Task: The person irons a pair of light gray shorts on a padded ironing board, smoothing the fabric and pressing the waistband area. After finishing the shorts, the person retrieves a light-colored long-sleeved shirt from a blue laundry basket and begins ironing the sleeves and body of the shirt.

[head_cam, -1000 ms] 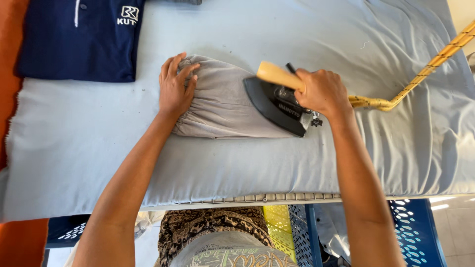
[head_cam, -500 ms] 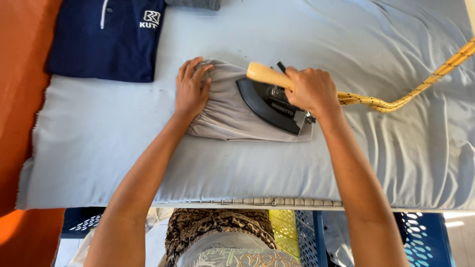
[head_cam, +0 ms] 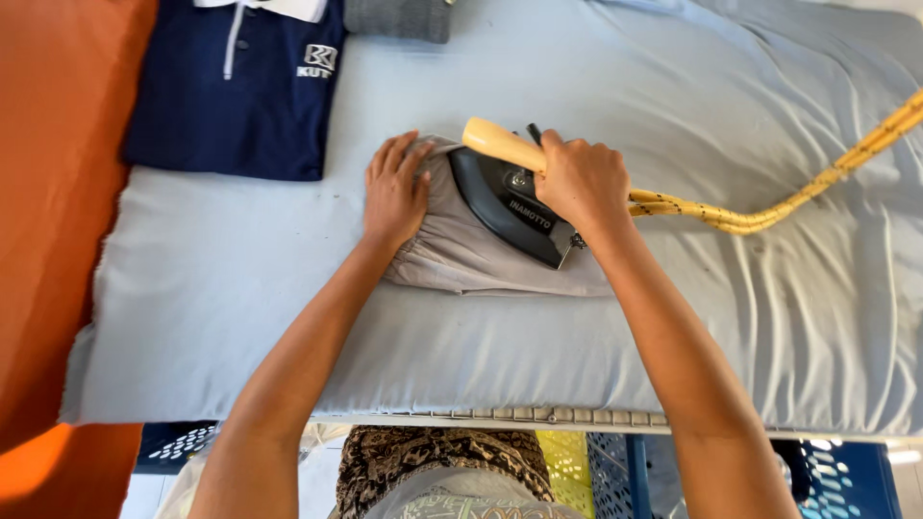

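So here we've got both hands busy in the middle of the frame. Our right hand (head_cam: 582, 183) is clenched around the pale wooden handle of the black iron (head_cam: 510, 204), which sits flat on a small folded grey garment (head_cam: 481, 259), nose pointing toward the upper left. Our left hand (head_cam: 394, 189) isn't gripping anything; it's spread flat, palm down, on the garment's left edge right beside the iron, which looks like it's there to pin the cloth so it doesn't bunch or slide under the soleplate.

The iron's braided yellow cord (head_cam: 760, 216) trails off to the upper right, out of the way of the pressing area, well clear of both arms.

All of it rests on a tabletop padded with a wrinkled light-blue sheet (head_cam: 240, 317). In the upper left lies a folded navy polo shirt (head_cam: 236, 91), well apart from the iron, and a folded dark grey piece (head_cam: 399, 17) sits at the top edge just beside it. Orange floor (head_cam: 53, 192) runs down the left side.
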